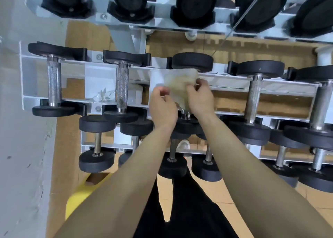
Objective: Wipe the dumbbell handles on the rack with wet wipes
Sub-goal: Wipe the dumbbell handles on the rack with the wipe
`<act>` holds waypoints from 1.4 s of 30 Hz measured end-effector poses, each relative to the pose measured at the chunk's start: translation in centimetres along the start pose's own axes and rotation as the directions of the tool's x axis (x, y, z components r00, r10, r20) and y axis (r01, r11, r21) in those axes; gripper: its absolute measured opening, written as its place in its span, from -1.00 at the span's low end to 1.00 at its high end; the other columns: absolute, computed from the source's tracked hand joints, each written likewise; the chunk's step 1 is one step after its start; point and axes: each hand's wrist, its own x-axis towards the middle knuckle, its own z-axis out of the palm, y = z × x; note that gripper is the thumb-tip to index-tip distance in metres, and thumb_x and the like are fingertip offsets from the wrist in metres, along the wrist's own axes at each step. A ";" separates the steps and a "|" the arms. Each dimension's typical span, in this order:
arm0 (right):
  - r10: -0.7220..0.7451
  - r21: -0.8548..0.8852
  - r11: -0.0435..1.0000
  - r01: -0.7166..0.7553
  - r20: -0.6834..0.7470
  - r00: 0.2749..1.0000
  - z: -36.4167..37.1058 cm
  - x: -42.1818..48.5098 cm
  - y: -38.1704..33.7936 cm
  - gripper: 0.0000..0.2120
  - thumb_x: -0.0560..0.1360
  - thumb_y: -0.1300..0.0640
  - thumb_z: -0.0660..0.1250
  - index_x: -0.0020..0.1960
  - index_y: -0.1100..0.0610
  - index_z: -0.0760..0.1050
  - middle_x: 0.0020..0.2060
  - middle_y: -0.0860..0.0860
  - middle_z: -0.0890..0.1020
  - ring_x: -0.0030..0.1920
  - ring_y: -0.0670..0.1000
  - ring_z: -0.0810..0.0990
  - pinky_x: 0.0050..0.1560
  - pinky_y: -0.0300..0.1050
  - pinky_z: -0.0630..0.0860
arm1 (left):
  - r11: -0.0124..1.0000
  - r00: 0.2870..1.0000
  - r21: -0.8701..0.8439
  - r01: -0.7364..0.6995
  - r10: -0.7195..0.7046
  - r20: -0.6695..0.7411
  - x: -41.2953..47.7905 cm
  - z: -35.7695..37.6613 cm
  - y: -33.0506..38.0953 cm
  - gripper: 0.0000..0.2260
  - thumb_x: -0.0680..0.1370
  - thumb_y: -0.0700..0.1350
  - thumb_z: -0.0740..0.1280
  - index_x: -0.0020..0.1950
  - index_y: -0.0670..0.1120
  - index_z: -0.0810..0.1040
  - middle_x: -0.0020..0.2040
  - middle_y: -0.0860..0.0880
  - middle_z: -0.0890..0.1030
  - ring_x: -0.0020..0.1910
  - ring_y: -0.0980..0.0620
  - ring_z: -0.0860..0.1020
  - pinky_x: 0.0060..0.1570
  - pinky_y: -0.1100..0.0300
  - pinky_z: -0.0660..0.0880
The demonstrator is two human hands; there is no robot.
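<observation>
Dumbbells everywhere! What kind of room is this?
Probably a gym's weights area. Black dumbbells with knurled metal handles sit in rows on a white tiered rack, and both hands hold a wet wipe for cleaning them.

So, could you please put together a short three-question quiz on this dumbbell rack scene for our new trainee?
1. True or false: both hands grip the wet wipe.
2. Multiple choice: the wipe is held over which middle-row dumbbell, counting from the left? A) first B) second C) third
3. Fill in: the crumpled clear wrapper lies between the first and ____ handles of that row.

Key:
1. True: the left hand and right hand each pinch an edge.
2. C: it covers the third dumbbell, whose handle is hidden.
3. Second: it sits just left of the second handle.
</observation>
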 end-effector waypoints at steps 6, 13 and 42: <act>0.170 0.269 0.947 -0.175 0.043 0.985 2.3 3.4 -1.4 -0.80 0.52 -0.03 0.45 -0.15 0.07 0.55 -0.20 -0.02 0.66 -0.14 -0.02 0.64 -0.11 -0.12 0.56 | 0.997 0.997 -0.051 0.058 -0.061 -0.044 -1.2 1.9 -0.6 -0.90 0.65 -0.19 0.19 0.07 -0.03 0.48 0.05 0.03 0.59 0.00 0.04 0.54 -0.02 0.23 0.43; 0.135 0.608 0.639 -0.472 0.515 0.847 0.6 5.3 0.3 -0.67 0.52 0.11 0.46 0.23 0.24 0.58 0.02 0.17 0.72 -0.01 0.15 0.72 -0.03 0.06 0.66 | 0.997 0.996 -0.068 0.023 -0.028 -0.079 -1.2 2.0 -0.9 -0.93 0.66 -0.14 0.18 0.06 -0.03 0.45 0.04 0.00 0.57 0.00 0.02 0.55 -0.10 0.38 0.37; 0.197 0.199 0.932 -0.302 0.419 0.886 -0.3 1.5 1.7 -0.87 0.49 0.18 0.51 -0.06 0.23 0.62 -0.31 0.02 0.71 -0.28 -0.06 0.67 -0.32 -0.27 0.53 | 1.000 0.996 -0.012 -0.021 0.020 -0.090 -1.4 2.0 -0.7 -0.89 0.69 -0.05 0.13 0.05 -0.04 0.39 0.05 -0.02 0.50 0.03 0.01 0.44 0.00 0.25 0.28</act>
